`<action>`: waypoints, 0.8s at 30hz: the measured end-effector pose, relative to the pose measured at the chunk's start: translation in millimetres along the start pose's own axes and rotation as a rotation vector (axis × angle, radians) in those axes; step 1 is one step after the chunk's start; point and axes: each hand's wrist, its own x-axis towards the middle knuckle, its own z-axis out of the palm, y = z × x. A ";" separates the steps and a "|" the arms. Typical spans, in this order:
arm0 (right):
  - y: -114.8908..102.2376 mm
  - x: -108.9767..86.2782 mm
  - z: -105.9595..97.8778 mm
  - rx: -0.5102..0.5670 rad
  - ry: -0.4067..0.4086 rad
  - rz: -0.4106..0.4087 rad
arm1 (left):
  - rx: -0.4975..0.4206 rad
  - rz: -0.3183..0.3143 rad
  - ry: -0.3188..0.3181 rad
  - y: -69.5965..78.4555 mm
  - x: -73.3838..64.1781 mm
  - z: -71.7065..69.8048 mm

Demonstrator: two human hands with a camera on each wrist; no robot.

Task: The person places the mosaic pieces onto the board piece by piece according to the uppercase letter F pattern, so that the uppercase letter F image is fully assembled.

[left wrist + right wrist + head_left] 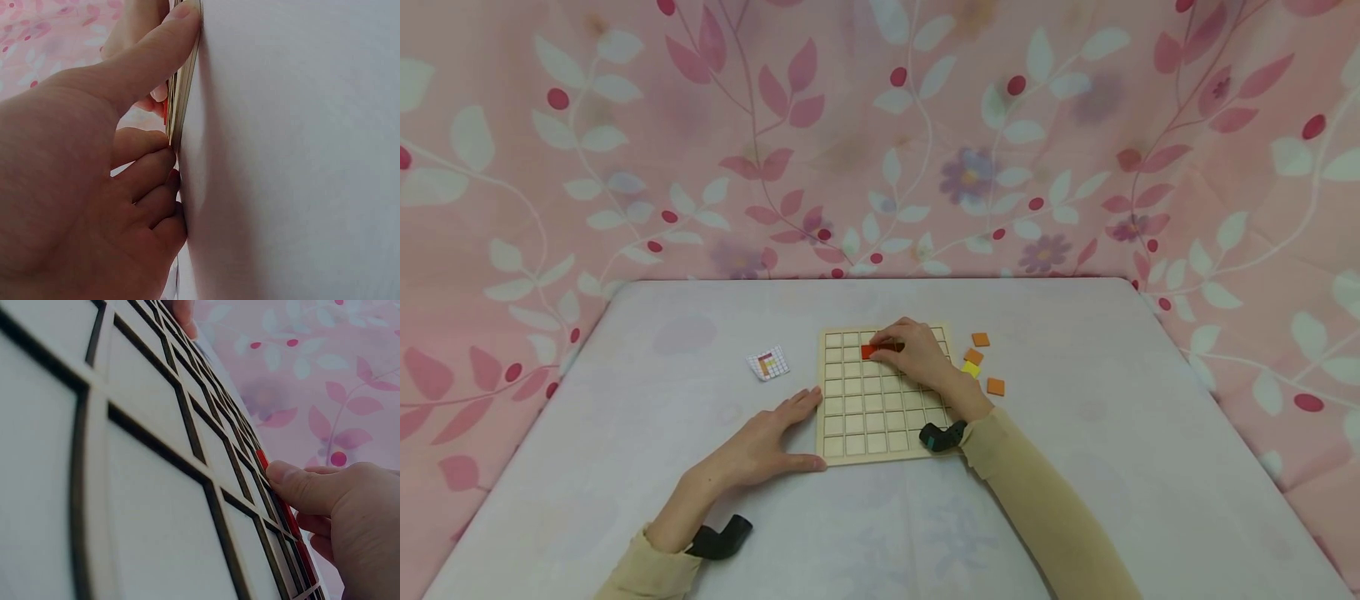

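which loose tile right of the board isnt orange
The yellow tile, above and left of the rightmost orange tile in the head view; the other loose tiles showing there are all orange.

Head view: from above the near side of the board point(853, 403), well back, facing forward and down across it towards the patterned cloth point(850, 150) beyond. Left wrist view: close by the board's near left corner, low, tipped sideways, looking along its edge. Right wrist view: close over the board's near right part, slanting towards its far edge. From where I stand, both wrist views share the right hand point(919, 354) and a red tile point(868, 352) at the board.
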 end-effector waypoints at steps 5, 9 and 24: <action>1.3 0.3 0.7 -0.002 0.004 -0.016 | -0.004 -0.003 -0.002 -0.4 0.2 0.5; 1.6 0.7 1.3 0.005 0.001 -0.011 | 0.000 -0.006 -0.002 -0.7 0.1 0.7; -9.9 4.2 -19.2 0.138 0.055 0.055 | -0.013 -0.010 -0.010 -1.1 1.0 0.7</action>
